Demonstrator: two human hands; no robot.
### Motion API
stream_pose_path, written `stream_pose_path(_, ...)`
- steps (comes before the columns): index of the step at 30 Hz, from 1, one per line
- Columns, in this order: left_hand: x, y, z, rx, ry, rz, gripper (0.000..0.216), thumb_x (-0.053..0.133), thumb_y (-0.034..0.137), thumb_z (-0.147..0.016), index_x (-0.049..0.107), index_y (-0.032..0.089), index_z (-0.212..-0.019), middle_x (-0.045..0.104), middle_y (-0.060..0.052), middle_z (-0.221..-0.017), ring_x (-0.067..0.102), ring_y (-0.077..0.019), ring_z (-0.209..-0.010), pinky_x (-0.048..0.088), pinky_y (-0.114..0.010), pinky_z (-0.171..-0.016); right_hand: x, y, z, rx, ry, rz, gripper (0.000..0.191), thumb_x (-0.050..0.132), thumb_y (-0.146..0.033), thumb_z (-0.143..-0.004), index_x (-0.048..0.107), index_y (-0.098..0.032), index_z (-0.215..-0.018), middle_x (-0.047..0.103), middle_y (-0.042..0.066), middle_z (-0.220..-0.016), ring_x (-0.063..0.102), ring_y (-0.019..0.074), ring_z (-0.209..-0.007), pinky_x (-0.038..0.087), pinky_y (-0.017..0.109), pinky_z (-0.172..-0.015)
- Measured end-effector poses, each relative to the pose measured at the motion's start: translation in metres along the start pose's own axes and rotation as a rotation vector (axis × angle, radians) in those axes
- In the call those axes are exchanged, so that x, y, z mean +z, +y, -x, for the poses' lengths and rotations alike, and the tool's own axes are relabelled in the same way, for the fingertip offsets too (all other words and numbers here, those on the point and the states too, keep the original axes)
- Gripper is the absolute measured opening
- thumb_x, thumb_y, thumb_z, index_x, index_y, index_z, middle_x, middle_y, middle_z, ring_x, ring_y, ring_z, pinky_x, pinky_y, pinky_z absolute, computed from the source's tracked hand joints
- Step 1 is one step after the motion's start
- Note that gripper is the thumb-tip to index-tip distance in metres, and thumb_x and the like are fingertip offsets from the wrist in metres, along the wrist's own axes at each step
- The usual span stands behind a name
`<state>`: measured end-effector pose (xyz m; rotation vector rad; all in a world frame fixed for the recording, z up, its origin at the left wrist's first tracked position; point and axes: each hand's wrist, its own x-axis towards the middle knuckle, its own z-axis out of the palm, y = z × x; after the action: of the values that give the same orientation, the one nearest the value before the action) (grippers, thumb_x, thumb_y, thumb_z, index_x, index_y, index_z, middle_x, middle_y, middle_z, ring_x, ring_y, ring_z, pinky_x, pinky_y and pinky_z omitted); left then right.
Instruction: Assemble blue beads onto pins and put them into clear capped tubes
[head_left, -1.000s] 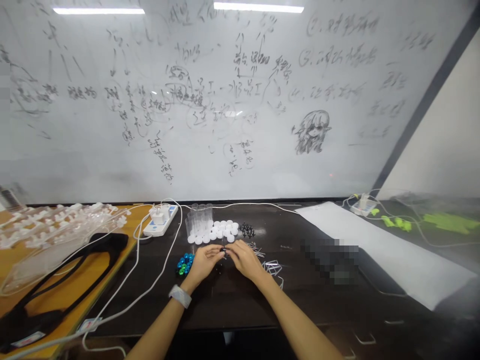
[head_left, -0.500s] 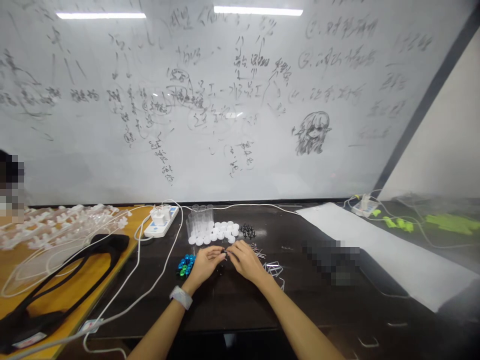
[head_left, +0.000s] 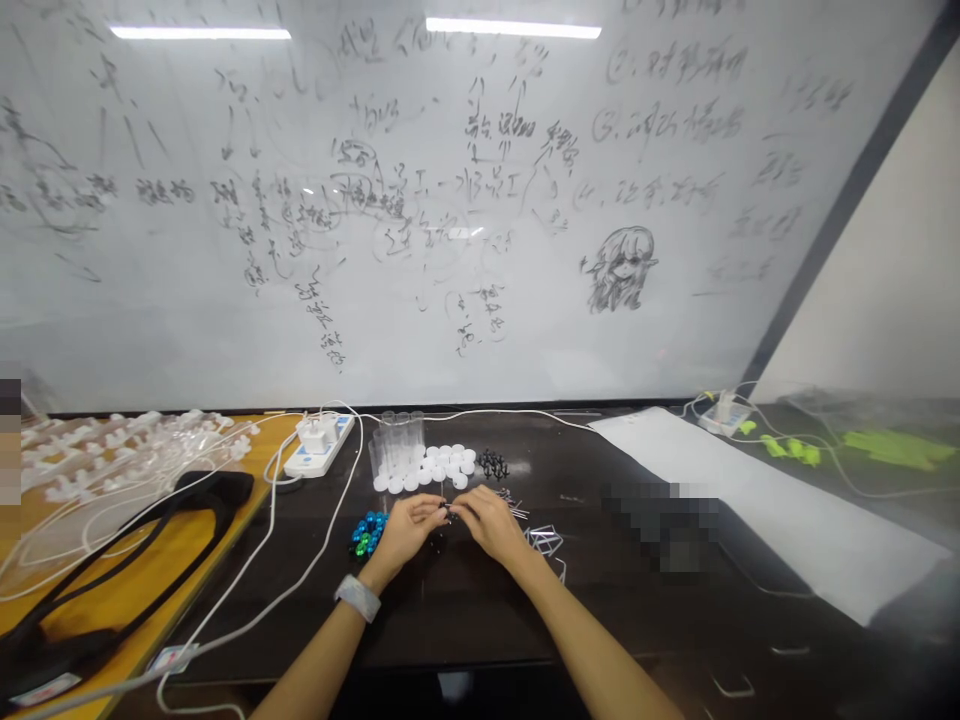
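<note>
Fingers [head_left: 432, 511] of left hand [head_left: 403, 530] and right hand [head_left: 489, 522] pinch a black part [head_left: 448, 512] between white caps [head_left: 439, 464] and table edge [head_left: 480, 661].

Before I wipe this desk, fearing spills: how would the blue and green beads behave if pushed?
Probably roll: the beads look round and glossy on a smooth dark desk. Likely light and slippery to pinch, being small and shiny. Clustered beside the left hand, one push may scatter them.

Bright overhead glare, soft warped edges
</note>
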<state>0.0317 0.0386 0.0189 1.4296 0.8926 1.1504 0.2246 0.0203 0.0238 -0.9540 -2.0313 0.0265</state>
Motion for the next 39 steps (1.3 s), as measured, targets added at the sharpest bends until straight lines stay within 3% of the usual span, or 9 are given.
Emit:
stream_pose_path(7,-0.001,0.000,-0.001,0.002,0.020,0.071,0.036,0.084,0.038,-0.066,0.072,0.014,-0.089,0.077,-0.010,-0.083,0.073,-0.0222,-0.078,0.058,-0.034,-0.079,0.001,0.002,0.002,-0.029,-0.039,-0.063,0.023,0.051,-0.027,-0.100,0.067,-0.020,-0.115,0.073,0.007,-0.096,0.062,0.0206,-0.083,0.048,0.031,-0.077)
stream_pose_path(12,-0.001,-0.001,-0.001,0.000,0.014,0.046,0.034,0.084,0.036,-0.067,0.071,0.014,-0.089,0.075,-0.008,-0.077,0.072,-0.0204,-0.073,0.057,-0.033,-0.076,0.000,-0.001,0.001,0.049,-0.043,0.102,0.028,0.045,-0.027,-0.102,0.071,-0.021,-0.095,0.073,0.005,-0.083,0.060,0.0196,-0.074,0.044,0.029,-0.072)
stream_pose_path(19,-0.001,-0.007,-0.002,0.047,0.023,-0.004,0.027,0.081,0.032,-0.070,0.068,0.014,-0.086,0.071,-0.004,-0.071,0.069,-0.0178,-0.070,0.056,-0.030,-0.073,0.002,-0.003,0.001,0.075,-0.053,0.193,0.033,0.045,-0.029,-0.102,0.071,-0.020,-0.084,0.070,0.004,-0.075,0.059,0.0180,-0.071,0.041,0.026,-0.070)
stream_pose_path(27,0.003,-0.004,-0.003,0.086,0.116,-0.058,0.028,0.082,0.031,-0.067,0.068,0.015,-0.086,0.070,-0.005,-0.080,0.068,-0.0161,-0.070,0.055,-0.027,-0.070,0.003,-0.004,-0.001,0.102,-0.046,0.323,0.024,0.048,-0.028,-0.101,0.070,-0.022,-0.095,0.072,0.004,-0.084,0.059,0.0198,-0.080,0.040,0.026,-0.067)
stream_pose_path(34,0.004,0.000,-0.002,-0.003,0.184,0.091,0.035,0.086,0.037,-0.060,0.065,0.016,-0.076,0.067,-0.001,-0.065,0.069,-0.0184,-0.068,0.059,-0.031,-0.071,-0.006,0.001,-0.002,0.238,-0.032,0.378,0.027,0.045,-0.027,-0.102,0.070,-0.023,-0.093,0.071,0.005,-0.086,0.059,0.0193,-0.086,0.041,0.024,-0.066)
stream_pose_path(39,0.001,0.006,-0.004,-0.010,0.241,0.176,0.039,0.088,0.039,-0.059,0.066,0.015,-0.082,0.072,-0.004,-0.074,0.071,-0.0197,-0.074,0.057,-0.029,-0.070,-0.010,0.007,0.004,0.331,-0.180,0.409,0.025,0.051,-0.029,-0.097,0.073,-0.024,-0.086,0.071,0.006,-0.088,0.059,0.0229,-0.095,0.044,0.025,-0.067)
